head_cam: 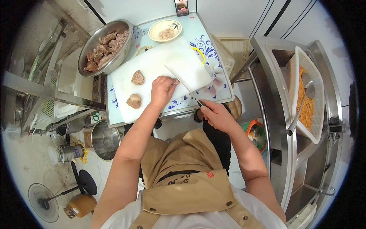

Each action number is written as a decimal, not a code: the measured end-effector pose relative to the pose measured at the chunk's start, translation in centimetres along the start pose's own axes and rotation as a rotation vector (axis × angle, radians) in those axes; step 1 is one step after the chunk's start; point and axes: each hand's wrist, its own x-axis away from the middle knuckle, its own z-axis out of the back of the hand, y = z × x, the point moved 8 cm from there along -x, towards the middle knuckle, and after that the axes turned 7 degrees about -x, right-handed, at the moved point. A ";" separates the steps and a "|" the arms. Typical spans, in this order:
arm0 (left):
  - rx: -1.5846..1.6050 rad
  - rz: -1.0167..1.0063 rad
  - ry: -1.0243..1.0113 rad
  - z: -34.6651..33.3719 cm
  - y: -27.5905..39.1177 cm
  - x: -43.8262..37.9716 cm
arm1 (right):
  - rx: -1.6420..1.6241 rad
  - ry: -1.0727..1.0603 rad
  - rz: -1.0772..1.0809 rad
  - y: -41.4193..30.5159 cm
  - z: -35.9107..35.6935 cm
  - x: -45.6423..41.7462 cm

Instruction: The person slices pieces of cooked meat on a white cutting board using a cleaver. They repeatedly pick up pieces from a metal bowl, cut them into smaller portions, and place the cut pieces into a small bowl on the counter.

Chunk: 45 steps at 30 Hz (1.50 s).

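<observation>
My left hand (163, 90) rests on the white cutting board (183, 54), its fingertips on a small piece of meat (176, 82). The dark handle of a knife (183, 83) is in my right hand (216, 114), near the table's front edge. Its thin blade slants up and left over the board, just right of the small piece. Left of my left hand lie two chunks of meat, one farther back (138, 77) and one nearer me (134, 101). Behind the board stands a patterned bowl (165, 23) with small pale pieces in it.
A large metal basin (123, 53) of meat chunks stands at the table's (230, 96) back left. A phone (181, 7) leans at the back wall. On the right, a white plastic basket (318, 94) with orange shreds and a ladle (303, 101) sits over a metal sink (308, 171).
</observation>
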 end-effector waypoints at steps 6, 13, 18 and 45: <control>-0.070 -0.007 -0.007 -0.2 0.1 0.1 | 0.147 0.060 0.172 -1.4 -0.4 0.9; -0.055 -0.025 -0.070 -1.1 -0.6 0.5 | 0.186 -0.012 0.086 -2.7 -1.3 2.2; -0.050 0.008 -0.052 -1.0 -0.4 0.5 | 0.174 0.010 0.180 -2.3 -0.8 1.3; -0.035 0.083 -0.068 -1.5 -2.4 0.7 | 0.112 0.052 0.172 -1.2 -3.3 -6.2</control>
